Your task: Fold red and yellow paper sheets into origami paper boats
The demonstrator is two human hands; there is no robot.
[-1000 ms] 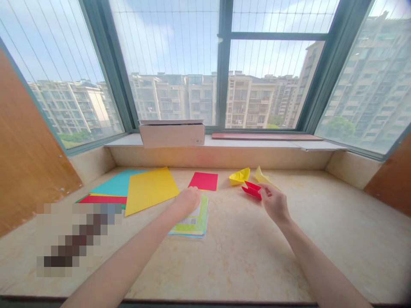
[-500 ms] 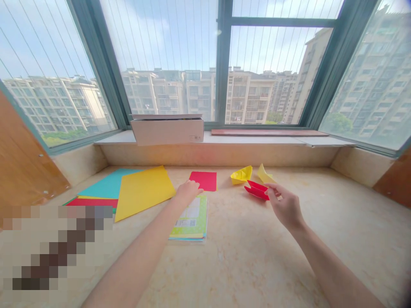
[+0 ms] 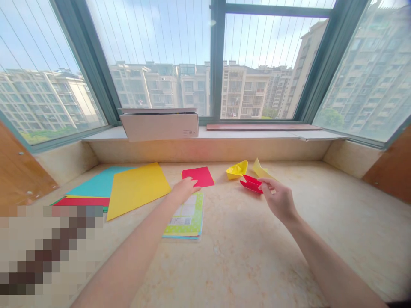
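just changed: the left hand (image 3: pixel 184 191) has moved from the booklet to the small red square (image 3: pixel 198 176), which now sits askew; the right hand (image 3: pixel 279 200) stays at the red paper boat (image 3: pixel 251 184).
left fingers: pressed loosely together and slightly curled, their tips (image 3: pixel 194 186) resting on the lower edge of the small red square, not pinching it.
right fingers: thumb and fingertips (image 3: pixel 263 182) pinch the right end of the red paper boat, which lies just beside the nearer yellow boat.
paper boats: three in all. the red paper boat, the yellow boat (image 3: pixel 236 170), and the flatter yellow boat (image 3: pixel 259 169), whose far end passes behind the right hand.
flat sheets: four in all. the small red square, the large yellow sheet (image 3: pixel 138 191), the teal sheet (image 3: pixel 96 184), and the red sheet (image 3: pixel 81 202) under its edge.
booklet: one, the booklet (image 3: pixel 183 216), lies just below the left wrist.
ledge: all of this lies on the stone ledge (image 3: pixel 244 244).
windowsill: the white cardboard box (image 3: pixel 159 126) and the wooden board (image 3: pixel 263 127) stand on it.
lower left: a blurred patch (image 3: pixel 48 256) hides what lies there.
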